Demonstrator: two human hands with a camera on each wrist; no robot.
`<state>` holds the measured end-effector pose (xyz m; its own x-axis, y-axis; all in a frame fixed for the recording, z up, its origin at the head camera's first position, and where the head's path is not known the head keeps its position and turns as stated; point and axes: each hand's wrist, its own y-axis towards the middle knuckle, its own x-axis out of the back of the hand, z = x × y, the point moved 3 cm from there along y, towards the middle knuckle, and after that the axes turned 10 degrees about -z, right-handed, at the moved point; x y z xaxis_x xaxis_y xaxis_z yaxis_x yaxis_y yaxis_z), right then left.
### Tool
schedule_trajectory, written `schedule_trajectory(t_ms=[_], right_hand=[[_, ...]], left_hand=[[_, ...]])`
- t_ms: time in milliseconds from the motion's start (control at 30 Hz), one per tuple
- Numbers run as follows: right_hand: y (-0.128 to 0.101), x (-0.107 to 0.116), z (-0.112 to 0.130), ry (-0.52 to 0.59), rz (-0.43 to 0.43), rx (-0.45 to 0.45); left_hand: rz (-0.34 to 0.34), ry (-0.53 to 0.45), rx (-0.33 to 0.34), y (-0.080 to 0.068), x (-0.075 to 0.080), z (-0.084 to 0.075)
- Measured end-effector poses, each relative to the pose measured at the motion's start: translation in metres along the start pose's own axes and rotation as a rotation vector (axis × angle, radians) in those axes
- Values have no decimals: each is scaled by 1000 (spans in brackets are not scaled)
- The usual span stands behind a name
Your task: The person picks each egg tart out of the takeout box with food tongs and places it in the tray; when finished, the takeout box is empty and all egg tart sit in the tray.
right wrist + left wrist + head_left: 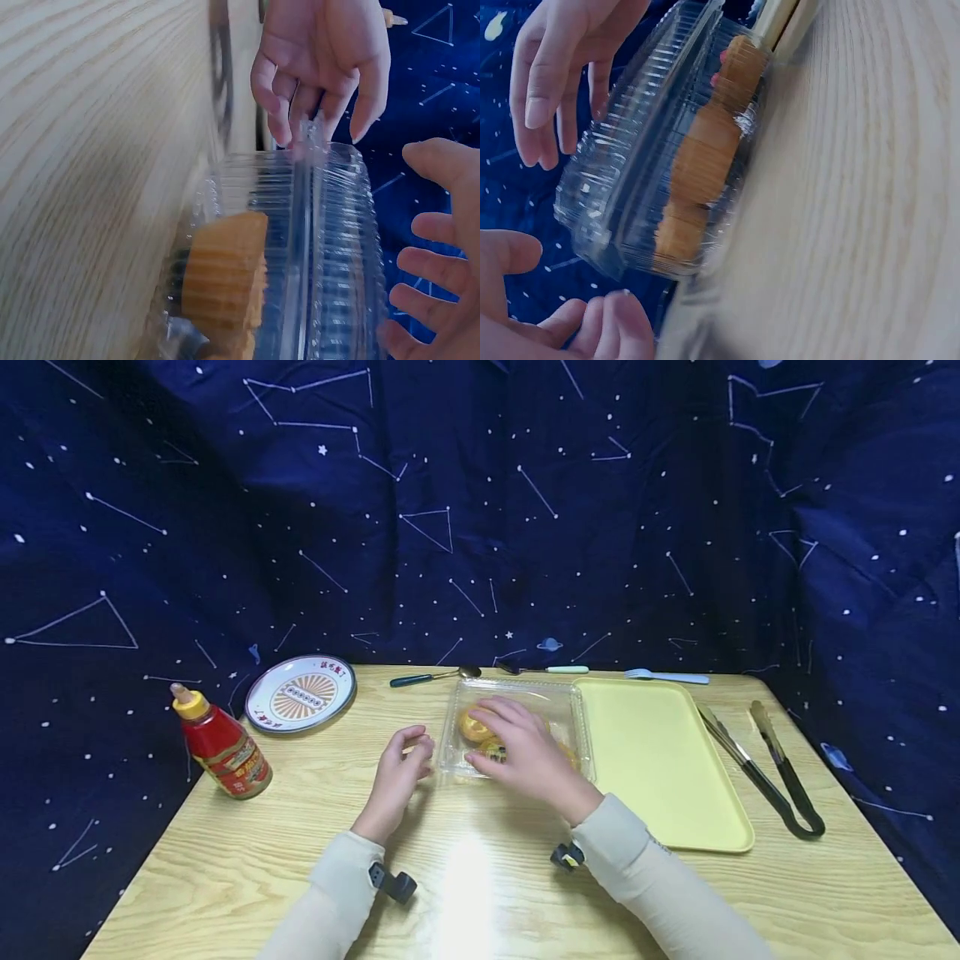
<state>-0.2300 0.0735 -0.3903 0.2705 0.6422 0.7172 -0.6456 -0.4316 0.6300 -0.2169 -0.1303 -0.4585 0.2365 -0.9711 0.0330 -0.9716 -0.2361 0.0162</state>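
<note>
Head view: my right hand (525, 747) lies loosely spread over the clear box (517, 727) steadying it; left hand (401, 772), fingers relaxed, waits beside it empty

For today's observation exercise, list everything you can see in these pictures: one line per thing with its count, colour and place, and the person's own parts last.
clear plastic box: 1, transparent, table centre, lid closed
pastries: several, exact count unclear, golden brown, inside the box
tray: 1, pale yellow, right of the box
tongs: 1, metal with black handles, right of the tray
sauce bottle: 1, red with yellow cap, table's left edge
plate: 1, white with orange pattern, far left
spoons: 2, dark-handled and pale-handled, far edge
fork: 1, light blue, far edge
table: 1, light wood
backdrop: 1, navy with white constellations
left hand: 1, beside the box's left end, fingers curled
right hand: 1, spread over the box lid
</note>
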Motion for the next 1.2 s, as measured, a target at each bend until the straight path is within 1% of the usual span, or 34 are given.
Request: schedule_trajectory(t_ms=[67,233,300,367,567,633,733,867,967,1067,1200], right_hand=[[2,-2,2,-33,22,16],[5,-8,7,-67,72,53],[6,-11,9,-70,83,56],[7,-14,8,-79,92,55],[8,-24,6,-117,133,62],[9,-26,6,-136,150,64],[10,-28,6,-160,177,53],[11,-29,7,-187,207,39],[12,-32,8,-219,215,46],[12,-35,10,-259,209,56],[10,-37,14,-276,206,75]], left_hand=[[15,-79,44,3,-4,5],[70,-271,156,9,-9,14],[84,-310,182,12,-10,17],[83,-346,206,15,-11,20],[54,-437,261,21,-17,26],[59,-455,270,23,-19,28],[85,-495,286,25,-21,31],[111,-540,301,26,-20,35],[122,-553,288,25,-19,36],[144,-559,256,25,-18,37],[152,-566,225,24,-17,38]])
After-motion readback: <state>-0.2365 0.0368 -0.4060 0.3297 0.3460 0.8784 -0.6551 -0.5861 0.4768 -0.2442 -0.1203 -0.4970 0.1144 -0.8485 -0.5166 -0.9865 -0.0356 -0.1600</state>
